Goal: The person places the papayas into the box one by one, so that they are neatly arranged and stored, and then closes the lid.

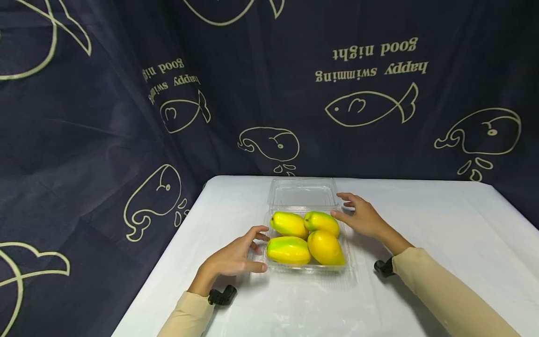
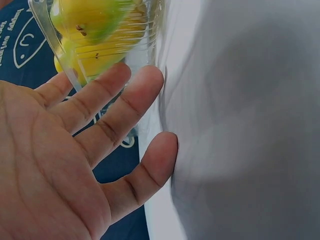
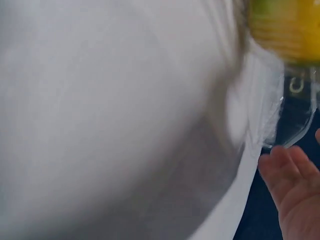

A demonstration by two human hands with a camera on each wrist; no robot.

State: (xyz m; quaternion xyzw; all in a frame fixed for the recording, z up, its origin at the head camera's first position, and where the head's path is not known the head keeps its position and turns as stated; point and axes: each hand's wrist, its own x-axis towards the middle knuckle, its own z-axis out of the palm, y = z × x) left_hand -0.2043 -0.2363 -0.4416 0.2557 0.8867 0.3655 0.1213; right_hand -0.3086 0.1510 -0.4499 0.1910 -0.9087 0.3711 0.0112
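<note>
A clear plastic clamshell box [image 1: 309, 268] stands on the table with its lid [image 1: 303, 193] folded back at the far side. Several yellow-green mangoes [image 1: 288, 250] lie in its base in two rows. My left hand [image 1: 237, 255] is at the box's left side, thumb and fingers spread; the left wrist view shows the fingertips [image 2: 150, 77] right by the ribbed wall, the palm bare. At the right, near the hinge and lid corner, my right hand [image 1: 364, 217] reaches with fingers extended and nothing held. In the right wrist view its fingertips [image 3: 280, 157] are beside the lid's edge.
A white cloth covers the table [image 1: 442, 220]. Dark blue curtains [image 1: 269, 93] printed with fish and whales hang behind it and along the left. Black wrist cameras [image 1: 222, 295] are strapped below both hands.
</note>
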